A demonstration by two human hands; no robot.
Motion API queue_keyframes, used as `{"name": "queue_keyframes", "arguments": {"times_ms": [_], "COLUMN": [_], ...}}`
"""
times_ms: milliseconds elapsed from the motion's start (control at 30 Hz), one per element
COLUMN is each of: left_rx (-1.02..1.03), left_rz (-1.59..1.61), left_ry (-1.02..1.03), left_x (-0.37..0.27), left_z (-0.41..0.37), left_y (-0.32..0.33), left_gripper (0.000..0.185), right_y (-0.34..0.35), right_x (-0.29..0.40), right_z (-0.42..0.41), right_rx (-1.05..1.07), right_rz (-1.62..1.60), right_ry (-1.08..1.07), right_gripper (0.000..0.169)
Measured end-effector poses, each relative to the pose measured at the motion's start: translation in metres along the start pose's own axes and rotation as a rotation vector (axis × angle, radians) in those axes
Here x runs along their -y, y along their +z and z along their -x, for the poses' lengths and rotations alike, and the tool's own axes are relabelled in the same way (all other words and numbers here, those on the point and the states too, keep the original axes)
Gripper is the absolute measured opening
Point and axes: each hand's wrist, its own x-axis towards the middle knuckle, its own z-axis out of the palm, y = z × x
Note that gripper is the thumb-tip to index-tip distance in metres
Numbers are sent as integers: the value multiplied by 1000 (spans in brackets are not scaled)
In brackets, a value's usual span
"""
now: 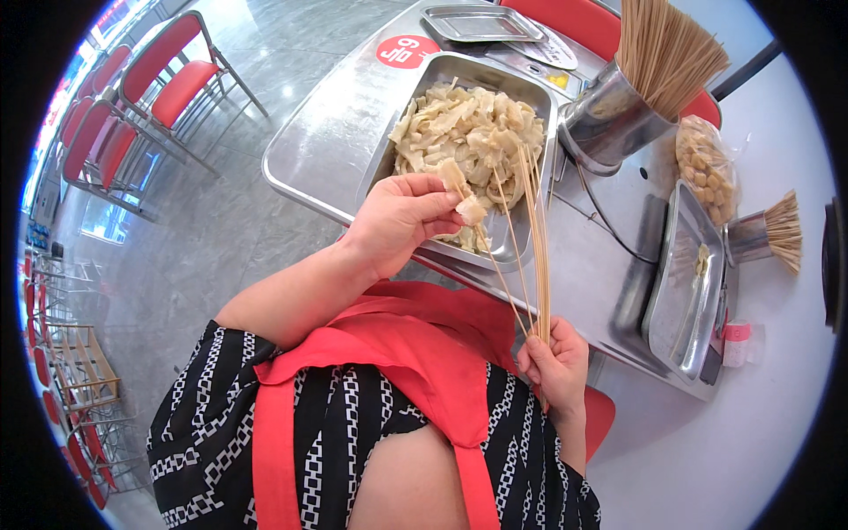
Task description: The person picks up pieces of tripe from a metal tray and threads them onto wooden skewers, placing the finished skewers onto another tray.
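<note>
A deep steel tray (548,119) on the metal table holds a heap of pale, folded food strips (470,126). Over its near edge, my left hand (404,215) pinches a pale food strip (470,209), which is threaded on the upper end of a thin wooden skewer (493,258). Lower and to the right, my right hand (556,361) grips a bundle of wooden skewers (541,265) near their lower ends, the threaded one among them. The bundle's upper ends reach over the tray's right side.
A steel canister (613,119) of long skewers leans right of the tray. Farther right are a bag of yellowish pieces (706,169), a long steel tray (682,291) and a smaller skewer canister (748,238). A shallow tray (483,24) lies behind. Red folding chairs (185,93) stand at left.
</note>
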Motion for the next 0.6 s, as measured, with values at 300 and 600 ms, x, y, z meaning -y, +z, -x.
{"name": "queue_keyframes", "arguments": {"times_ms": [300,600], "left_rx": [-15,-88], "left_rz": [-190,-670], "left_ry": [238,675], "left_x": [-6,21], "left_z": [2,2], "left_y": [2,0], "left_gripper": [12,11], "right_y": [5,15], "right_x": [3,2], "right_z": [5,5], "right_rx": [-33,-83], "right_rz": [63,156], "right_ry": [10,-32], "right_gripper": [4,4]}}
